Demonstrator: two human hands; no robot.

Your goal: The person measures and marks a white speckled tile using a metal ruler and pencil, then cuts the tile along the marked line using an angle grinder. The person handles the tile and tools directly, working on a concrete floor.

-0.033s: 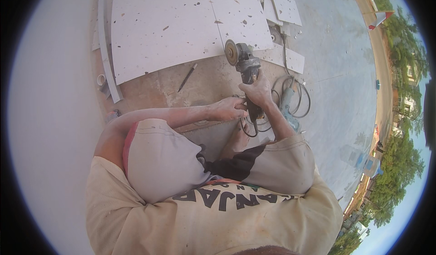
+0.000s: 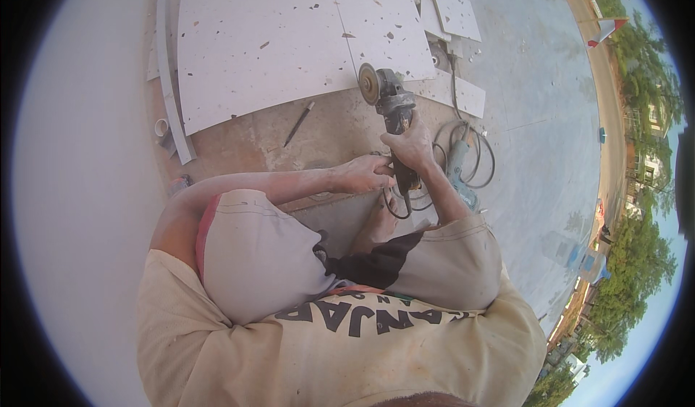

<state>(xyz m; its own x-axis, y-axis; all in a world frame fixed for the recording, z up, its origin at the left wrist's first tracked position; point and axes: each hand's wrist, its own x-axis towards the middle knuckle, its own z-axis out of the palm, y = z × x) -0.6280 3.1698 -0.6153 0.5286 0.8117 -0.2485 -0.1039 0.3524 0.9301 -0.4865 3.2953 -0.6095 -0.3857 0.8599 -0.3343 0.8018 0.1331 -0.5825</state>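
Note:
An angle grinder (image 2: 399, 119) with a round disc (image 2: 369, 84) points away from me, its disc beside the near edge of a large white tile (image 2: 289, 45). My right hand (image 2: 411, 145) is closed round the grinder's body, thumb across the top. From the left, my left hand (image 2: 360, 174) reaches the rear of the same grinder, its fingers bent against the tool's lower side; their tips are partly hidden. A thin line runs along the tile to the edge near the disc. The power cord (image 2: 397, 211) loops down from the grinder's back end.
A second blue-green power tool (image 2: 457, 162) lies at the right among coiled cable (image 2: 491, 162). A dark pen (image 2: 298, 124) rests on the dusty floor. Long white strips (image 2: 168, 74) lie left of the tile, near a tape roll (image 2: 161, 127). More white pieces (image 2: 455, 5) lie far right.

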